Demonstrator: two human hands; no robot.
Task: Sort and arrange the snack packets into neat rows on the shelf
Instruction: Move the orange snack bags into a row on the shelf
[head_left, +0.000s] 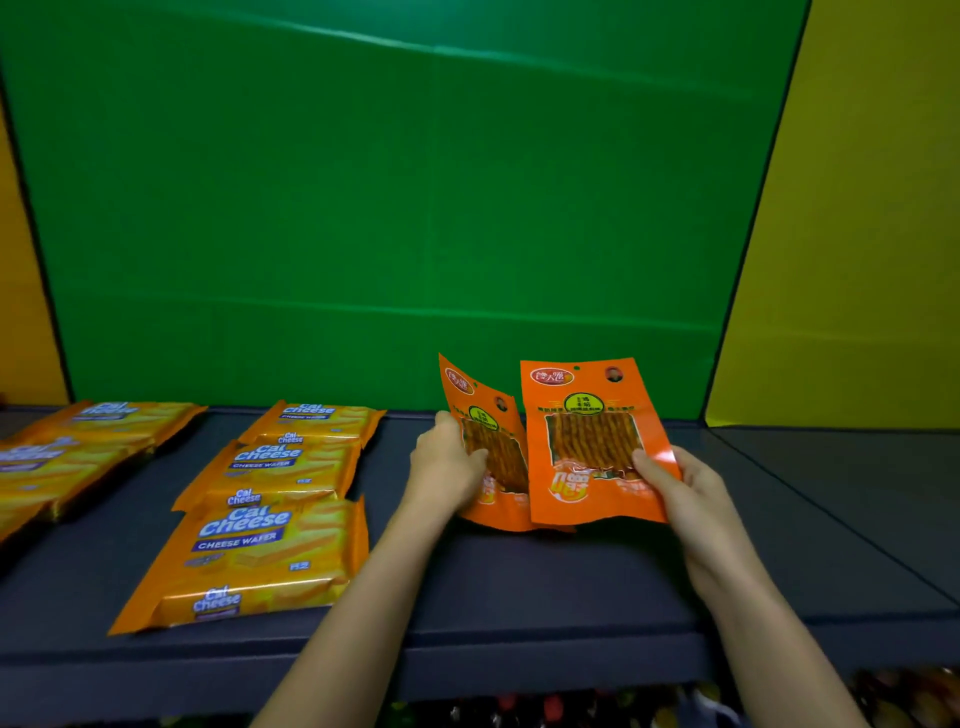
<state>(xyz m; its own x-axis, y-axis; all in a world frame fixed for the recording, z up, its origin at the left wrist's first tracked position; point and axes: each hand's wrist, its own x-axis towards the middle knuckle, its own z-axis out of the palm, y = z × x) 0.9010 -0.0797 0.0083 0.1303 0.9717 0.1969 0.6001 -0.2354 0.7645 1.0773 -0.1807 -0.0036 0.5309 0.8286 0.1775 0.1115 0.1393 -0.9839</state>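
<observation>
Fingers (649, 467) of my right hand (685, 488) curl round the low right edge of the right packet (587, 415), with the thumb on the front. My left hand (441, 462) pinches the left packet (498, 457) the same way, by its left edge. Both orange packets are held up on end over the dark shelf (519, 582), at about 5 o'clock in my view. I cannot tell if their bottoms touch it. The left packet sits at 9 o'clock from the right one. It is tilted, and its edge is tucked a little behind the right one.

I think these packets are very light, thin and floppy. The shiny skin looks slippery, so a loose pinch could let one slide. The long strips inside might snap if I squeeze the middle. Holding the flat side edges low down seems best.

The cheese wafer packs (260, 551) lie flat in rows at 9 o'clock from my hands.
</observation>
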